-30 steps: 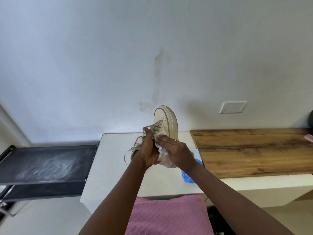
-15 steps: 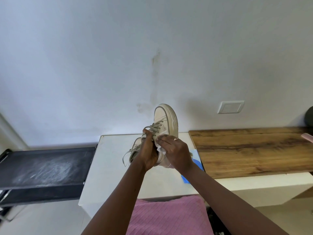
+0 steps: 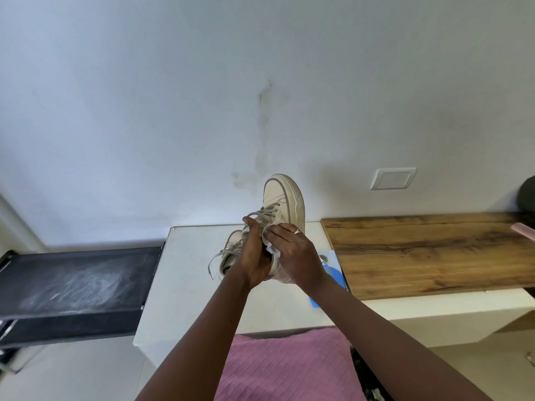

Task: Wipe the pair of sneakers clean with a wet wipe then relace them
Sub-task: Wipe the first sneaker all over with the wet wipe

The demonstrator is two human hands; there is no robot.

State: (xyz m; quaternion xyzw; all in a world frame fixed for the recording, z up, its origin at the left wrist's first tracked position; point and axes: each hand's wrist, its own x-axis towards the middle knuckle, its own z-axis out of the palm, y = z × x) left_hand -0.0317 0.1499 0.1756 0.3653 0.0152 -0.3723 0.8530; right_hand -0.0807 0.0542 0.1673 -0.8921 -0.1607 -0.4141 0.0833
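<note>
Gripping the raised sneaker (image 3: 282, 198) around its laced middle, the left hand (image 3: 254, 261) is holding it toe-up above the white desk (image 3: 188, 270), fingers curled round it. The right hand (image 3: 292, 253) is pressing a white wet wipe (image 3: 270, 249) against the sneaker's side with nearly straight fingers. The second sneaker (image 3: 231, 250) is lying on the desk just behind the left hand, and a blue packet (image 3: 335, 273) is lying beneath the right wrist.

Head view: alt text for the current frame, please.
A person's left hand grips a cream sneaker toe-up above a white table while the right hand presses a wet wipe to its side. A second sneaker lies on the table, partly hidden behind the left hand.
</note>
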